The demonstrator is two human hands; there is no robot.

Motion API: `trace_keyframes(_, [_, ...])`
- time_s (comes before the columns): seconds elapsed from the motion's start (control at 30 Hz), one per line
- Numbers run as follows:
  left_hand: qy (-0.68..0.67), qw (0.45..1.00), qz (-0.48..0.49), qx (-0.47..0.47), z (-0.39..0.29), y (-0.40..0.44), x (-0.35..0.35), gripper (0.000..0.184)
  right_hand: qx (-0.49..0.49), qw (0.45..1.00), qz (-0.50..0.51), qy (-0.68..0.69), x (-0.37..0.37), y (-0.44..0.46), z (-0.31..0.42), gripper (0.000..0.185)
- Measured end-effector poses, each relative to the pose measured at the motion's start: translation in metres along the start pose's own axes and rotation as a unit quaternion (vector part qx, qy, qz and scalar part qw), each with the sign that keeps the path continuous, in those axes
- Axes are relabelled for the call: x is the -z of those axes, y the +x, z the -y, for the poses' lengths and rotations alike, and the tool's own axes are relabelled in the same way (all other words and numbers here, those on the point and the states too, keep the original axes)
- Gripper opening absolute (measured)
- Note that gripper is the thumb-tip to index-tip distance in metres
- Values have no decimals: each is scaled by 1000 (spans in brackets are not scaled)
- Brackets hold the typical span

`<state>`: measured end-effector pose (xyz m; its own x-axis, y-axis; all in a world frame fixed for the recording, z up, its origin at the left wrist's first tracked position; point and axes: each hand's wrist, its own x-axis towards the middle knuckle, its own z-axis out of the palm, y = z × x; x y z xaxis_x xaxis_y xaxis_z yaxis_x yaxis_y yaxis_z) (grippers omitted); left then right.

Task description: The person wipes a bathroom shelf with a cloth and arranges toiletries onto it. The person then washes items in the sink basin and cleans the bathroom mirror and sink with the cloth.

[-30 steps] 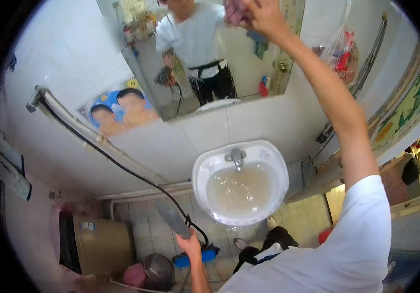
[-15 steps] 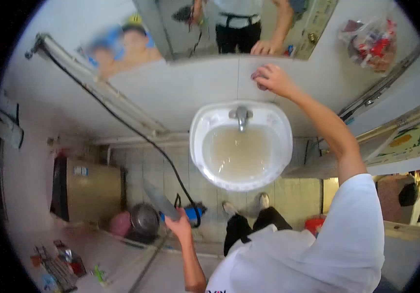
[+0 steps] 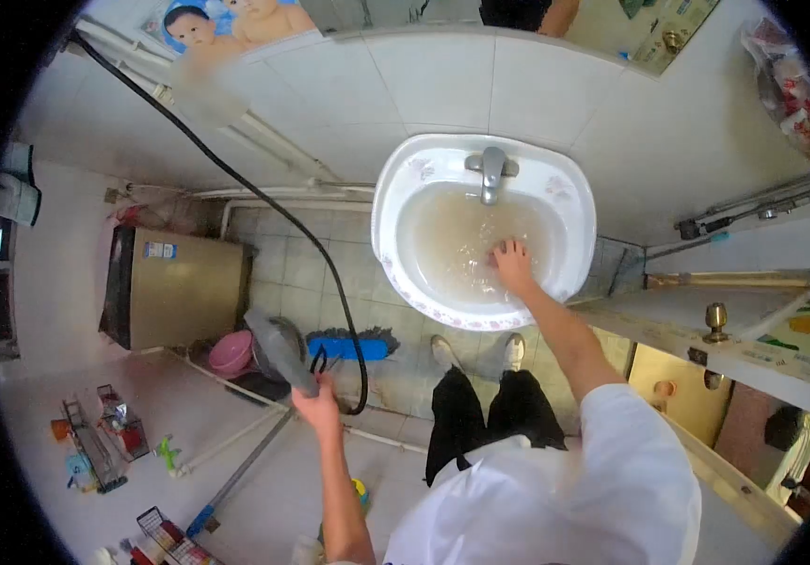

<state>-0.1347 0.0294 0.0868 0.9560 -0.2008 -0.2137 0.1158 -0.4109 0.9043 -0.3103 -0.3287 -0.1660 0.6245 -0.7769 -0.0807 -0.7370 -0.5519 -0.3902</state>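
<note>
My right hand [image 3: 515, 270] is down in the white washbasin [image 3: 389, 268], partly in the cloudy water [image 3: 444, 240]. Its fingers are curled over a small brownish wad [image 3: 493, 258], mostly hidden beneath them. Behind the hand stands the metal faucet [image 3: 491, 177]. Off to the left, my left hand [image 3: 318, 405] grips one end of a long, flat grey object [image 3: 278, 353], which points up and to the left; its exact kind does not show. A black hose [image 3: 315, 231] loops close to the left hand; whether they touch is unclear.
A blue broom-like head [image 3: 360, 349] lies on the tiled floor beside a pink basin [image 3: 231, 352]. A boxy tan appliance [image 3: 184, 282] stands at left. At right are a door with a brass knob [image 3: 716, 318] and a hanging plastic bag [image 3: 798, 99]. Mirror [image 3: 602, 33] above.
My right hand has come down from the wall below the mirror into the basin water, bringing the brownish wad. My left hand still holds the grey object. The view has tilted downward.
</note>
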Motion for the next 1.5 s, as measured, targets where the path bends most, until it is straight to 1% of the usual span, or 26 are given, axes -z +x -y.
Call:
trace_keyframes(0.03, [11, 998, -55, 31, -11, -6, -4, 21, 20, 997, -21, -76, -10, 7, -6, 35])
trace_keyframes(0.07, [-38, 997, -60, -4, 1, -5, -2, 22, 38, 987, -42, -152, -15, 13, -10, 38])
trace_keyframes(0.13, [7, 996, -62, -66, 25, -1, 13, 20, 41, 985, -48, -157, -9, 2, 2, 36])
trace_keyframes(0.2, [-25, 997, -64, -42, 8, -12, 9, 20, 37, 985, -52, -163, -1, 8, 3, 35])
trace_keyframes(0.27, [-55, 996, -64, -9, 3, -18, 12, 20, -17, 999, 37, 19, 0, 19, -4, 23])
trace_keyframes(0.3, [-62, 996, -60, -15, 3, -19, 16, 19, -24, 999, 34, 16, -1, 20, -12, 23])
trace_keyframes(0.33, [-76, 995, -54, -27, 1, -14, 12, 20, -82, 948, 150, 268, 2, 29, -22, 18])
trace_keyframes(0.37, [-98, 994, -43, -36, -13, -17, 5, 19, -191, 829, 231, 473, 27, 36, -19, 14])
trace_keyframes(0.47, [-93, 995, -45, -14, -1, -5, 5, 19, -150, 847, 269, 434, 173, 39, 13, 18])
trace_keyframes(0.53, [-136, 989, -49, -16, 2, 0, -4, 19, -68, 913, 22, 402, 245, 43, 35, 25])
trace_keyframes(0.57, [-174, 983, -59, -15, -1, 4, -9, 18, -16, 918, -31, 394, 258, 65, 26, 34])
trace_keyframes(0.6, [-175, 983, -57, -16, -7, 3, -11, 18, 50, 957, -94, 269, 294, 82, 28, 42])
trace_keyframes(0.63, [-175, 984, -37, -11, -14, 2, -13, 19, 115, 957, -210, 162, 323, 97, 30, 47])
trace_keyframes(0.67, [-176, 984, -18, -6, -20, 2, -16, 19, 141, 943, -286, 94, 365, 100, 52, 47])
trace_keyframes(0.7, [-183, 983, -20, -23, -20, 4, -20, 19, 231, 899, -366, 66, 396, 113, 62, 43])
trace_keyframes(0.77, [-191, 981, -10, -28, -14, 10, -25, 18, 283, 869, -405, -30, 455, 132, 91, 35])
trace_keyframes(0.83, [-195, 980, -3, -33, -20, 11, -29, 16, 344, 787, -482, -172, 488, 165, 103, 26])
trace_keyframes(0.87, [-196, 980, -4, -34, -28, 10, -32, 16, 345, 786, -483, -172, 500, 177, 111, 26])
trace_keyframes(0.93, [-191, 981, 8, -42, -41, 8, -32, 16, 447, 670, -508, -306, 511, 192, 125, 21])
trace_keyframes(0.97, [-192, 981, 6, -41, -40, 9, -33, 16, 439, 649, -502, -367, 507, 195, 127, 18])
trace_keyframes(1.0, [-182, 982, 1, -54, -37, 10, -32, 16, 440, 651, -499, -366, 499, 197, 124, 18])
trace_keyframes(1.1, [-194, 979, -21, -62, -52, 1, -34, 15, 533, 661, -384, -361, 466, 209, 105, 14])
trace_keyframes(1.23, [-227, 971, -53, -52, -48, 1, -29, 16, 534, 691, -284, -396, 435, 201, 59, 16])
trace_keyframes(1.33, [-227, 972, -33, -49, -43, 2, -19, 16, 491, 698, -347, -390, 447, 180, 24, 25])
trace_keyframes(1.37, [-211, 975, -50, -57, -44, 4, -20, 16, 456, 702, -353, -418, 452, 172, 15, 37])
trace_keyframes(1.5, [-211, 975, -50, -52, -44, 13, -21, 17, 445, 688, -347, -456, 489, 160, 7, 48])
